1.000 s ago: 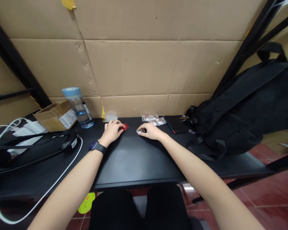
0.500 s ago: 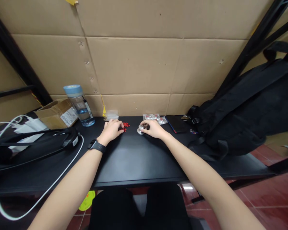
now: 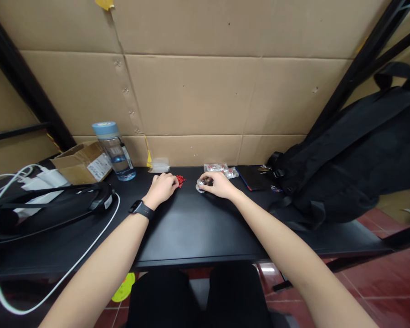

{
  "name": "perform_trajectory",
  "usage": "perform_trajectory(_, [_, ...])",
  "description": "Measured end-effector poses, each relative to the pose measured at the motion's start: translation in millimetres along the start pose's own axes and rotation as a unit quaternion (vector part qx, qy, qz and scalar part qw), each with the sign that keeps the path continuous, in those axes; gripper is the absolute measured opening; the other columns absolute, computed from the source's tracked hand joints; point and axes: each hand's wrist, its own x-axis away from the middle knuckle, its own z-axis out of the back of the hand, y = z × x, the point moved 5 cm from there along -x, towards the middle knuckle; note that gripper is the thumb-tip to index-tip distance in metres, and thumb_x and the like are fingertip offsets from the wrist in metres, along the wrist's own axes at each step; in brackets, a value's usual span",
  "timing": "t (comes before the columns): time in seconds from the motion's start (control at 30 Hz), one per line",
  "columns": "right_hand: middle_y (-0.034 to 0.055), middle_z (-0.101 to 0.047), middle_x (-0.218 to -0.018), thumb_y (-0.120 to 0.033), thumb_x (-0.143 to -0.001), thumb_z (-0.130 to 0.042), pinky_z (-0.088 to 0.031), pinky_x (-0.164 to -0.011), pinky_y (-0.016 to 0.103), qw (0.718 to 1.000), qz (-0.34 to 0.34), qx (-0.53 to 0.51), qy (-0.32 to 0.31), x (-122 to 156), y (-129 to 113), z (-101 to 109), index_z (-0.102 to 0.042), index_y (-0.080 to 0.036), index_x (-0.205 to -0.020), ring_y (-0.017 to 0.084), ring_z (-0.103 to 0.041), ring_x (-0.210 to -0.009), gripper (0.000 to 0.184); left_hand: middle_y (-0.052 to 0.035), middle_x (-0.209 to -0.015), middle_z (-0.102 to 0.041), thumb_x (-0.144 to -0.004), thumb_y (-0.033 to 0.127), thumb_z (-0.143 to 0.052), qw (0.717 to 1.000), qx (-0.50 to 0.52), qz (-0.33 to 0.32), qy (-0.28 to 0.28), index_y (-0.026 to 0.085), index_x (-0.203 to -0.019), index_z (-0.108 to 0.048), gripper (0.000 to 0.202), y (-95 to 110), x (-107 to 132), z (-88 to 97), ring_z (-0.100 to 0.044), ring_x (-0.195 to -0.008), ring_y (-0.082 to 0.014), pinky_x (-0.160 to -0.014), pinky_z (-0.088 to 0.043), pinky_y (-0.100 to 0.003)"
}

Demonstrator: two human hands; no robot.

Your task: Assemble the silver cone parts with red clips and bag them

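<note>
My left hand (image 3: pixel 164 187), with a black watch (image 3: pixel 141 208) at the wrist, rests on the table with its fingers curled together. Its fingertips touch the near side of a small pile of red pieces (image 3: pixel 181 181), whose kind I cannot make out. Whatever is pinched there is hidden by the fingers. Thumb and fingers of my right hand (image 3: pixel 219 184) close around a small clear, shiny round container (image 3: pixel 200 186) just above or on the table. Behind that hand lie clear plastic packets (image 3: pixel 216 167) with red bits inside.
A clear plastic bag (image 3: pixel 160 165) lies at the back. Left stand a water bottle (image 3: pixel 119 157), a cardboard box (image 3: pixel 84 164), a black bag (image 3: pixel 54 209) and a white cable (image 3: pixel 99 237). Right are a dark flat case (image 3: pixel 252 177), keys (image 3: pixel 264 169) and a black backpack (image 3: pixel 348 150).
My left hand has shifted slightly right, its fingers now closer against the red pile. The right hand stays in place, and the round container in it has tilted slightly.
</note>
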Motion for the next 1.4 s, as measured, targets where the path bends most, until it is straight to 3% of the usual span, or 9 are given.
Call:
perform_trajectory(0.17, [0.0057, -0.073, -0.103, -0.03, -0.073, -0.079, -0.054, -0.073, 0.029, 0.986, -0.046, -0.154, 0.035, -0.8, -2.9, 1.0, -0.069, -0.02, -0.104, 0.017, -0.068, -0.082, 0.034, -0.0019, -0.093, -0.076, -0.095, 0.034, -0.053, 0.983, 0.178, 0.003, 0.047, 0.023, -0.094, -0.066, 0.017, 17.2, 0.7, 10.5, -0.07, -0.088, -0.0195, -0.089, -0.048, -0.035])
perform_trajectory(0.3, [0.0067, -0.069, -0.112, -0.03, -0.067, -0.085, -0.058, -0.077, 0.032, 0.94, -0.068, -0.331, 0.048, 0.8, -11.5, 0.1, -0.062, -0.023, -0.114, 0.017, -0.068, -0.089, 0.053, -0.0027, -0.092, -0.077, -0.087, 0.037, -0.064, 0.946, 0.309, 0.009, 0.095, 0.022, -0.089, -0.069, 0.016, 30.2, 3.8, 16.2, -0.071, -0.085, -0.0184, -0.083, -0.054, -0.031])
perform_trajectory(0.4, [0.0064, -0.068, -0.115, -0.027, -0.065, -0.086, -0.059, -0.086, 0.035, 0.915, -0.062, -0.396, 0.043, 2.2, -22.4, -0.4, -0.062, -0.025, -0.114, 0.018, -0.068, -0.095, 0.055, -0.0037, -0.096, -0.078, -0.084, 0.038, -0.07, 0.929, 0.351, 0.02, 0.114, 0.022, -0.095, -0.073, 0.02, 34.8, 6.8, 17.0, -0.072, -0.087, -0.0198, -0.084, -0.056, -0.032])
perform_trajectory(0.6, [0.0058, -0.069, -0.118, -0.024, -0.062, -0.09, -0.055, -0.099, 0.038, 0.881, -0.052, -0.469, 0.03, 3.6, -35.9, -0.2, -0.062, -0.026, -0.114, 0.019, -0.067, -0.104, 0.059, -0.0026, -0.095, -0.079, -0.087, 0.04, -0.068, 0.926, 0.352, 0.003, 0.136, 0.024, -0.094, -0.078, 0.02, 45.6, 11.6, 23.0, -0.072, -0.087, -0.0199, -0.086, -0.056, -0.034])
perform_trajectory(0.83, [0.0056, -0.07, -0.12, -0.026, -0.061, -0.092, -0.054, -0.102, 0.041, 0.852, -0.046, -0.521, 0.014, 5.6, -43.5, 2.3, -0.062, -0.027, -0.112, 0.022, -0.067, -0.11, 0.059, -0.0025, -0.103, -0.077, -0.087, 0.034, -0.068, 0.928, 0.332, -0.01, 0.167, 0.025, -0.092, -0.076, 0.013, 55.7, 16.8, 30.7, -0.069, -0.103, -0.0223, -0.098, -0.053, -0.038])
perform_trajectory(1.07, [0.0051, -0.071, -0.12, -0.024, -0.062, -0.092, -0.052, -0.105, 0.04, 0.847, -0.04, -0.53, 0.005, 6.6, -45.8, 4.6, -0.062, -0.027, -0.111, 0.021, -0.067, -0.112, 0.058, -0.0005, -0.094, -0.078, -0.087, 0.031, -0.07, 0.924, 0.319, -0.04, 0.207, 0.029, -0.086, -0.078, 0.008, 56.8, 18.3, 38.0, -0.064, -0.112, -0.0235, -0.103, -0.05, -0.041])
perform_trajectory(1.4, [0.0046, -0.071, -0.117, -0.025, -0.06, -0.094, -0.054, -0.101, 0.04, 0.844, -0.051, -0.534, 0.013, 7.0, -45.7, 5.0, -0.063, -0.026, -0.11, 0.022, -0.069, -0.109, 0.058, -0.0031, -0.094, -0.075, -0.086, 0.033, -0.071, 0.908, 0.37, -0.008, 0.195, 0.023, -0.102, -0.059, 0.022, 63.6, 21.8, 43.3, -0.071, -0.097, -0.0214, -0.094, -0.054, -0.038])
